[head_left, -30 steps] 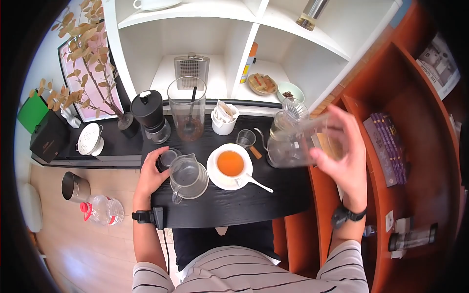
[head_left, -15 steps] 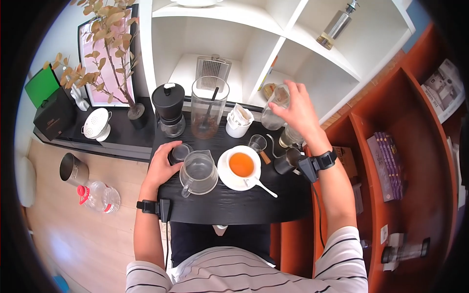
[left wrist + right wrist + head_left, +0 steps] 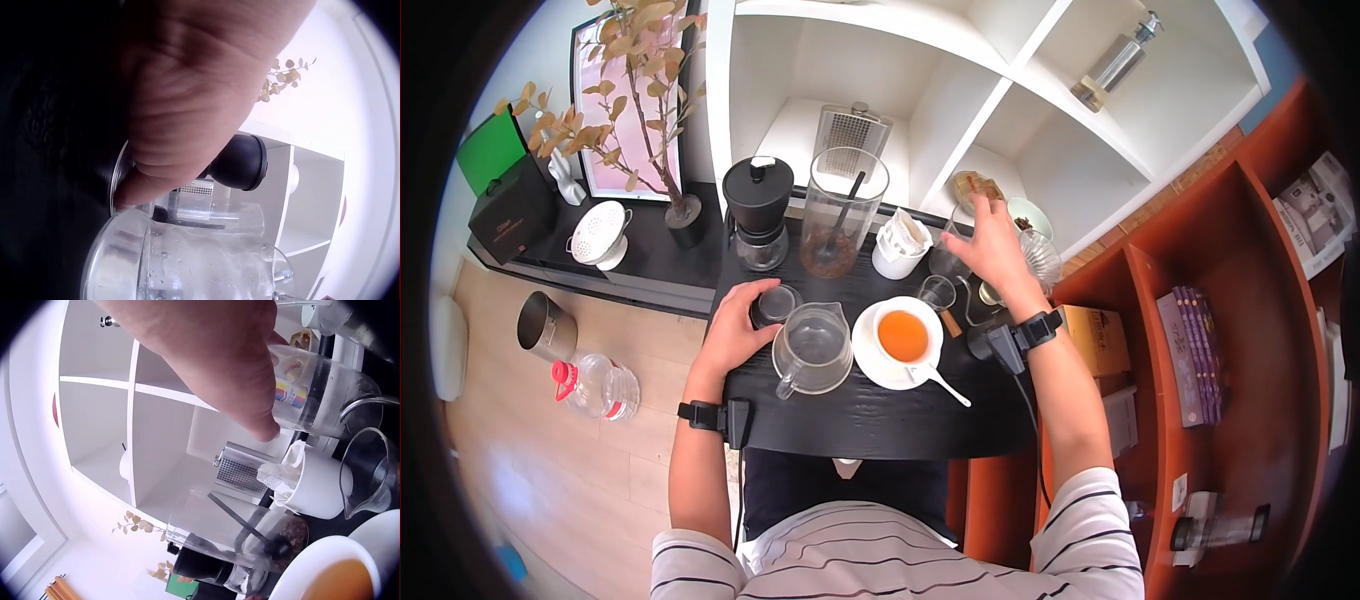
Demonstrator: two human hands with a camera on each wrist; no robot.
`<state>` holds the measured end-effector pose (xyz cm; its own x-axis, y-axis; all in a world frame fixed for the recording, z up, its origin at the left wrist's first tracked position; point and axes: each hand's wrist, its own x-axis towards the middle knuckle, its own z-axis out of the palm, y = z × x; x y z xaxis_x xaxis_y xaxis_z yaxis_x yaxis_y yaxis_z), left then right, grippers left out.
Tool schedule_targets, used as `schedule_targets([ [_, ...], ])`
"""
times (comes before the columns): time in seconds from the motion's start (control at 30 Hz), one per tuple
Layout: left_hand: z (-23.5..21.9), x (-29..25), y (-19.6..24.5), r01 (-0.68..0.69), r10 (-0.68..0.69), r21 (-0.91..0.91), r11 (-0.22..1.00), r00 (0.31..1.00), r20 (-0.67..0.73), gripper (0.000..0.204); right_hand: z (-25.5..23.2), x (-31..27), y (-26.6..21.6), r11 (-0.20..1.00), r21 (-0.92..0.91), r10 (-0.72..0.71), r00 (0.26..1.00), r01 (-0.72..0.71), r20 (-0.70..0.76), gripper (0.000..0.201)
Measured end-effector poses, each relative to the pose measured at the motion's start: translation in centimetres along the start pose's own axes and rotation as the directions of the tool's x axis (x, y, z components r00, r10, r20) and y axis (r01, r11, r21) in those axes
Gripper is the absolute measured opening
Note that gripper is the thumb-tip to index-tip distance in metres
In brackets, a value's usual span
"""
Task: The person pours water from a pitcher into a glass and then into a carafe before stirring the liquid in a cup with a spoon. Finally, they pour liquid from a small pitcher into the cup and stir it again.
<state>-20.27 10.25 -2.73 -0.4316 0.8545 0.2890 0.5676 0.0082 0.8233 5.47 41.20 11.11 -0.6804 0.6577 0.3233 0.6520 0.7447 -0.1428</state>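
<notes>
My right hand [image 3: 992, 250] grips a tall clear glass [image 3: 325, 394] near its rim, at the back right of the black table. The glass stands upright behind the small glass pitcher [image 3: 937, 293]. At the table's left, my left hand [image 3: 738, 325] curls round a small round glass jar [image 3: 778, 304], partly hidden by the fingers. Right beside that jar is a clear glass jug [image 3: 814, 350] with a handle. Between the hands, a white cup of orange-brown tea [image 3: 902, 336] rests on a white saucer [image 3: 870, 368] with a white spoon [image 3: 950, 388].
Along the back stand a black hand grinder [image 3: 758, 205], a tall glass cylinder [image 3: 840, 225] holding a black scoop, and a white cup with a paper filter [image 3: 900, 245]. A ribbed glass dripper [image 3: 1040, 262] is right of my right hand. White shelving [image 3: 960, 120] rises behind.
My right hand has carried the tall glass from the right side, leftward, and lowered it to the back of the table. The left hand stays at the small jar. The head view has shifted.
</notes>
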Motion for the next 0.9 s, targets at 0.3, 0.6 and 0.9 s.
schedule_targets([
  [0.3,0.1,0.0,-0.2,-0.013,0.013,0.025,1.000,1.000,0.000,0.071,1.2,0.4,1.3,0.999,-0.014,0.048,0.999,-0.048,-0.006,0.077],
  [0.6,0.1,0.0,-0.3,-0.016,0.016,0.014,1.000,1.000,-0.004,0.072,-1.2,-2.6,-0.4,0.977,-0.125,-0.205,0.925,0.173,-0.320,0.063],
  [0.9,0.1,0.3,0.1,-0.016,0.016,0.055,0.998,1.000,0.001,0.074,-1.4,-18.1,0.8,0.909,0.400,-0.030,0.976,0.116,-0.214,0.007],
])
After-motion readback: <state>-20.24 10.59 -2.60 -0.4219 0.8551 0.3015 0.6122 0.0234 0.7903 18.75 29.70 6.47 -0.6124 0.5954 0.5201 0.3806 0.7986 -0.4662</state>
